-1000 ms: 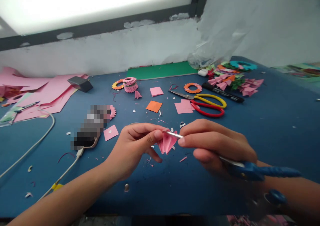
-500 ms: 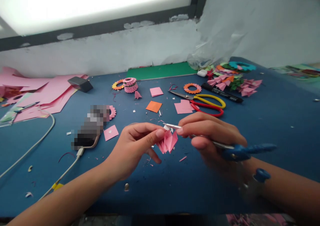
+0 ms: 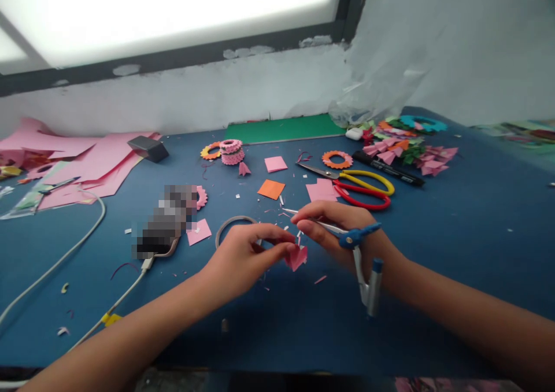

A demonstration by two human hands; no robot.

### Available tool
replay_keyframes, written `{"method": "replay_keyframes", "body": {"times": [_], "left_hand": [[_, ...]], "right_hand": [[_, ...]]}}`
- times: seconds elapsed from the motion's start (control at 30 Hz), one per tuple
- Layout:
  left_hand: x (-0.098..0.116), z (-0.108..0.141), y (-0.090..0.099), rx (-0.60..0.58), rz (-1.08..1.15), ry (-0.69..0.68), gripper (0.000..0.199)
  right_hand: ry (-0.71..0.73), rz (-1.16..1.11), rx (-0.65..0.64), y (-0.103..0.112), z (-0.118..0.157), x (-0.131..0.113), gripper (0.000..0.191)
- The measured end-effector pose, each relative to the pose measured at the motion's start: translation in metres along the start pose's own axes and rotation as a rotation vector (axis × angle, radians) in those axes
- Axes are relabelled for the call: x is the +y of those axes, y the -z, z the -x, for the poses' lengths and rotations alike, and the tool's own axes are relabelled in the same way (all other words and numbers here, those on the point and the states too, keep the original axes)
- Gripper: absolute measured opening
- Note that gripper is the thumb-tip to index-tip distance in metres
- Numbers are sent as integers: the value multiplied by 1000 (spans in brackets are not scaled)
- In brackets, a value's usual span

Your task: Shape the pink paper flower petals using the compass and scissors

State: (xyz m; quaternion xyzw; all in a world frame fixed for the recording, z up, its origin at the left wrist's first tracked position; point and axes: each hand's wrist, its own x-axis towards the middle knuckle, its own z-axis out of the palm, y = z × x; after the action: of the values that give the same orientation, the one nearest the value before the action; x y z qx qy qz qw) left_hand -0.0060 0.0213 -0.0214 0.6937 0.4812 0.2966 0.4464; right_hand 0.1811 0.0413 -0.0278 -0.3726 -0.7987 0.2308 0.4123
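Observation:
My left hand (image 3: 245,259) pinches a small folded pink paper piece (image 3: 298,259) above the middle of the desk. In my right hand (image 3: 347,224) is a drawing compass (image 3: 354,239) with a blue hinge. Its metal point leg lies along my fingers, with the tip sticking out to the left above the folded paper. The other leg, with a blue-capped holder, hangs below my right palm. Tip and paper look apart, and my left fingertips cover part of the folds. A grey ring (image 3: 225,225) lies behind my left hand.
Scissors (image 3: 364,189) with yellow and red handles lie beyond my right hand, near a black marker (image 3: 388,168). To the left are a phone (image 3: 162,224) and its white cable (image 3: 125,291). Pink sheets (image 3: 104,161), an orange square (image 3: 272,189) and paper scraps are scattered about.
The compass has swung in my right hand: its hinge sits closer and its second leg now hangs down. My left hand has lowered the folded paper slightly, and less of it shows.

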Motion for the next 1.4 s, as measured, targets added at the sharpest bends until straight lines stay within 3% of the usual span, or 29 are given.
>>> {"method": "replay_keyframes", "body": {"times": [0.1, 0.27, 0.37, 0.47, 0.7, 0.77, 0.87, 0.93, 1.0, 1.13, 1.27, 1.4], "left_hand": [[-6, -3, -1, -52, -314, -117, 18], [-10, -7, 6, -31, -424, -278, 25], [-12, -11, 20, 62, -424, -259, 26], [-16, -14, 32, 84, -401, -213, 23], [-15, -4, 31, 65, -426, -172, 29], [-14, 0, 41, 117, -477, -125, 31], [-22, 7, 74, 343, -610, 37, 40], [-32, 10, 99, 508, -717, 191, 55], [-41, 12, 118, 581, -796, 356, 77], [-46, 8, 129, 540, -871, 546, 98], [-45, 3, 128, 505, -915, 593, 102], [-53, 11, 144, 461, -869, 579, 104]], "right_hand": [[-40, 36, -42, 0, -3, 11, 23], [-54, 52, -33, 2, -6, 26, 22], [-68, 64, -3, 4, -8, 31, 22], [-81, 68, 7, 6, -9, 35, 23], [-78, 46, 0, 9, -13, 40, 24], [-82, 40, -2, 9, -14, 41, 24], [-97, 30, -2, 10, -14, 42, 25], [-112, 24, -2, 10, -15, 42, 24], [-126, 16, -1, 11, -15, 42, 23], [-155, 5, 15, 11, -16, 45, 23], [-191, 14, 33, 8, -15, 53, 25], [-233, 10, 31, 7, -15, 58, 27]]}}
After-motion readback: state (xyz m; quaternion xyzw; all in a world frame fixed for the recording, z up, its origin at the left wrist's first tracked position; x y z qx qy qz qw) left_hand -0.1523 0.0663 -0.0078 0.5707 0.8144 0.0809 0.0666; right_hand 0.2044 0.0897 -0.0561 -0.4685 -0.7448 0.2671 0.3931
